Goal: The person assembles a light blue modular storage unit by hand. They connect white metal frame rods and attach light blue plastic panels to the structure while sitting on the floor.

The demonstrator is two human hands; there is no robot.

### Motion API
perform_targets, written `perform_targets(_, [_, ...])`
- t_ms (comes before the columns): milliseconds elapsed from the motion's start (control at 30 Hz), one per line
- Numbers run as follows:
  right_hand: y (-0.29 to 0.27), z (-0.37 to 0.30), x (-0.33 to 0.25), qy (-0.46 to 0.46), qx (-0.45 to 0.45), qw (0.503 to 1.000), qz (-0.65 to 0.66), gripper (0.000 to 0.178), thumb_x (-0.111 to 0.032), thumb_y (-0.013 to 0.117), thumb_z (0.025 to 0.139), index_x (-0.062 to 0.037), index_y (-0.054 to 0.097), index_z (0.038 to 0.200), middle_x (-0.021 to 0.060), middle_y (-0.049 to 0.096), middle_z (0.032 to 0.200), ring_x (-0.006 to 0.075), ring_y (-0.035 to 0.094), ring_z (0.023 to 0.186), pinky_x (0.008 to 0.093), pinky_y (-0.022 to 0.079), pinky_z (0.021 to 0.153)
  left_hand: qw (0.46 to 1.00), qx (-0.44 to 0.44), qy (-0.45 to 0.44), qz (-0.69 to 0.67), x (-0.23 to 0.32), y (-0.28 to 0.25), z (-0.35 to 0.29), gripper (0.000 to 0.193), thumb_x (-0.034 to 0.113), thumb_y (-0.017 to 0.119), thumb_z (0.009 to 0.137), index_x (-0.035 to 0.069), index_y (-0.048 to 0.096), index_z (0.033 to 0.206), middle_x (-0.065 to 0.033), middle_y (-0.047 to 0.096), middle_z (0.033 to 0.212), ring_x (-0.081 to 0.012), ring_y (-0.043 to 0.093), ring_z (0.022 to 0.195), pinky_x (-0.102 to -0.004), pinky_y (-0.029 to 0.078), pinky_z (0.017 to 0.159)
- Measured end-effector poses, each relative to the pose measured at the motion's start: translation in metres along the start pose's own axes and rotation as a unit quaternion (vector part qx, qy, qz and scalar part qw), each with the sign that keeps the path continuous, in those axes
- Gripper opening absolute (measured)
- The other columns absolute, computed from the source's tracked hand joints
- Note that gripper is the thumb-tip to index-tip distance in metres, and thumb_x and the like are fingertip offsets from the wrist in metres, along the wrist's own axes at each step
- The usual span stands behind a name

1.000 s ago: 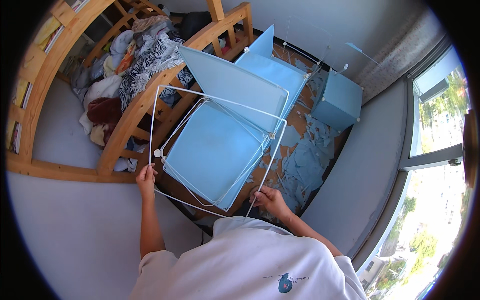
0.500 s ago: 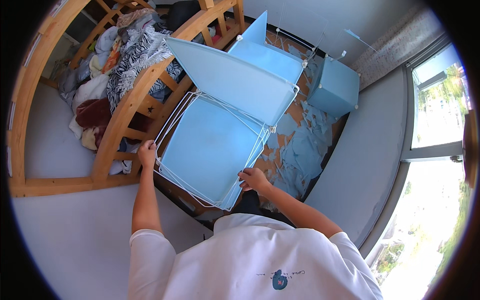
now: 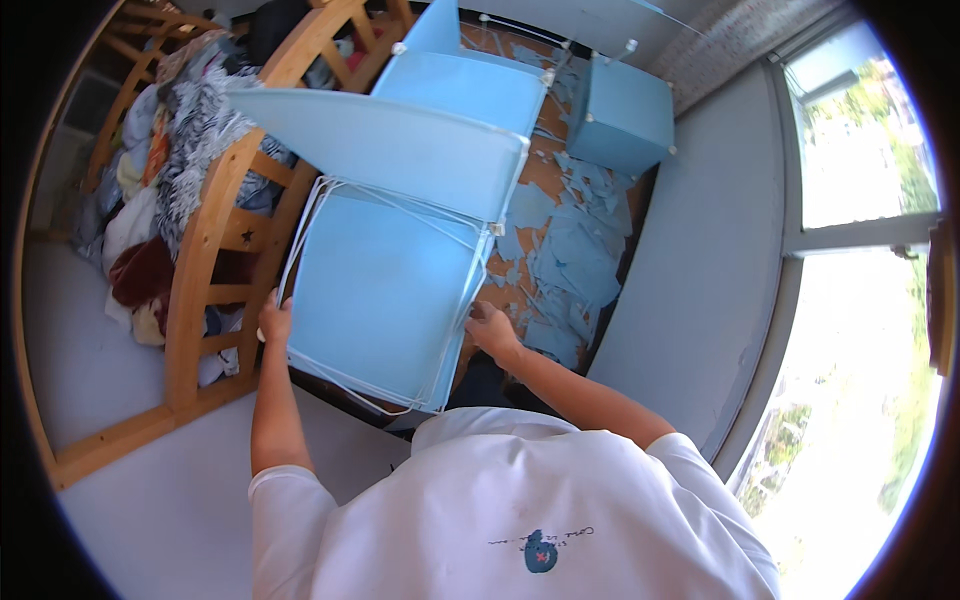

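A light-blue panel (image 3: 375, 290) lies in front of me, edged by several thin white wire frames (image 3: 365, 383). My left hand (image 3: 275, 318) is closed on the frames' left edge, with a small pale round thing (image 3: 261, 336) beside its fingers. At the right edge, the fingers of my right hand (image 3: 492, 330) curl round the wire; the fingertips are partly hidden. Beyond the flat panel a large blue panel (image 3: 390, 140) stands tilted up, with a white corner connector (image 3: 496, 229) at its lower right.
A wooden bed rail (image 3: 190, 290) with piled clothes and blankets (image 3: 150, 220) is at left. Further blue panels (image 3: 455, 90) stand behind. A blue cube (image 3: 622, 115) rests by the wall, with torn blue film pieces (image 3: 572, 255) scattered on the floor. Windows (image 3: 850, 400) line the right.
My view has turned, and the scene has shifted left and up in it. The upright panel leans at a different angle in view. Both hands stay at the sides of the wire frames.
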State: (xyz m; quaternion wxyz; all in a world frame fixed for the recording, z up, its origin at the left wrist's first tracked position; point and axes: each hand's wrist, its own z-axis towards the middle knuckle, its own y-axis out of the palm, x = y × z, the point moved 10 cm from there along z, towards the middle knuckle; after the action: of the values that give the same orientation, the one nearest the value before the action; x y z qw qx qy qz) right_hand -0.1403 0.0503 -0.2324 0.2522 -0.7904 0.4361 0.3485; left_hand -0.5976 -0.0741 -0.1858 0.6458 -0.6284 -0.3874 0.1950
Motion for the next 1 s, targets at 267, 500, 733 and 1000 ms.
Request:
perform_targets(267, [-0.013, 0.002, -0.044, -0.08, 0.09, 0.985, -0.127, 0.039, -0.01, 0.048, 0.078, -0.0017, 0.051, 0.116, 0.0199, 0.047, 0.121, 0.0386, 0.052, 0.1, 0.042, 0.044, 0.085, 0.998, -0.052, 0.01, 0.028, 0.003, 0.005, -0.006, 0.04, 0.013, 0.058, 0.08, 0.007, 0.052, 0.119, -0.0205, 0.061, 0.099, -0.0335, 0.06, 0.092, -0.0372, 0.045, 0.079])
perform_targets(500, [-0.042, -0.013, -0.032, -0.131, 0.076, 0.987, -0.062, 0.039, -0.005, 0.046, 0.079, -0.0028, 0.047, 0.118, 0.0184, 0.054, 0.112, 0.0365, 0.054, 0.095, 0.042, 0.045, 0.081, 0.993, 0.024, 0.034, 0.109, 0.011, 0.0, -0.001, 0.044, 0.01, 0.055, 0.084, 0.003, 0.043, 0.126, -0.0195, 0.05, 0.12, -0.0343, 0.048, 0.11, -0.038, 0.038, 0.091])
perform_targets(733, [-0.159, 0.003, 0.161, 0.058, 0.097, 0.984, -0.139, 0.034, -0.016, 0.055, 0.078, -0.003, 0.056, 0.11, 0.0209, 0.061, 0.096, 0.036, 0.057, 0.092, 0.0431, 0.046, 0.079, 0.965, 0.038, 0.235, -0.108, 0.294, -0.018, -0.153, 0.033, 0.004, 0.053, 0.083, -0.001, 0.049, 0.115, -0.0175, 0.053, 0.111, -0.0331, 0.049, 0.105, -0.0387, 0.038, 0.089])
perform_targets(1000, [-0.322, -0.011, 0.32, 0.256, 0.159, 0.93, -0.209, 0.028, -0.017, 0.054, 0.077, -0.0072, 0.062, 0.102, 0.0183, 0.061, 0.099, 0.0341, 0.058, 0.093, 0.0394, 0.046, 0.082, 0.908, -0.252, 0.255, -0.218, 0.441, 0.141, -0.297, 0.024, 0.006, 0.057, 0.08, 0.002, 0.057, 0.104, -0.0134, 0.06, 0.099, -0.0299, 0.055, 0.095, -0.0368, 0.044, 0.082])
